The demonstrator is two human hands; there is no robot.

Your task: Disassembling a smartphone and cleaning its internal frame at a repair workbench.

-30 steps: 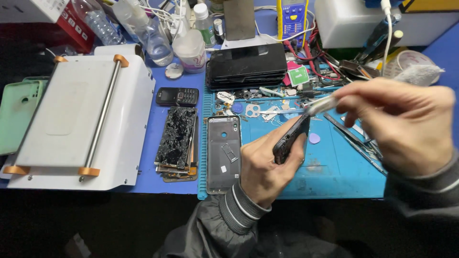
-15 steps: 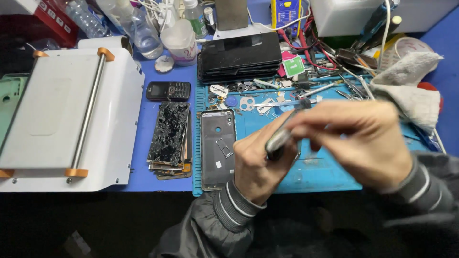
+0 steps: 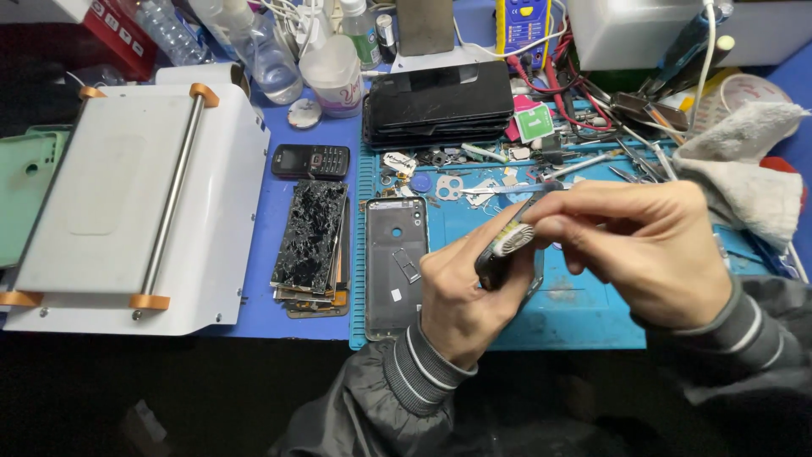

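Head view, landmark: a blue work mat point(image 3: 592, 313) lies on the table, and every place below is told from it.
Left hand: the left hand point(image 3: 461, 296) hovers over the middle of the mat, fingers curled shut around a dark phone part point(image 3: 506, 258) held on edge.
Right hand: the right hand point(image 3: 643, 245) meets it from the mat's right side, fingertips pinched on the top end of the same part; whether it also holds a small tool I cannot tell.
Phone frame: an opened phone frame point(image 3: 396, 267) lies flat on the mat's left edge, just beside the left hand.
Cracked screens: a stack of shattered screens point(image 3: 311, 241) rests just left of the mat.
Far edge: small screws and metal bits point(image 3: 457, 182) are strewn along the mat's far edge, in front of a black pile of phones point(image 3: 440, 106).
Cloth: a grey cloth point(image 3: 744, 169) lies at the mat's right.
Risk, slip: the part is held in mid-air by fingertips only; it could likely drop onto the open frame.
Risk, bending: opposing pulls from both hands may flex or crack the part.
Risk, sleeve: a sleeve sweeping the far edge could scatter the screws.
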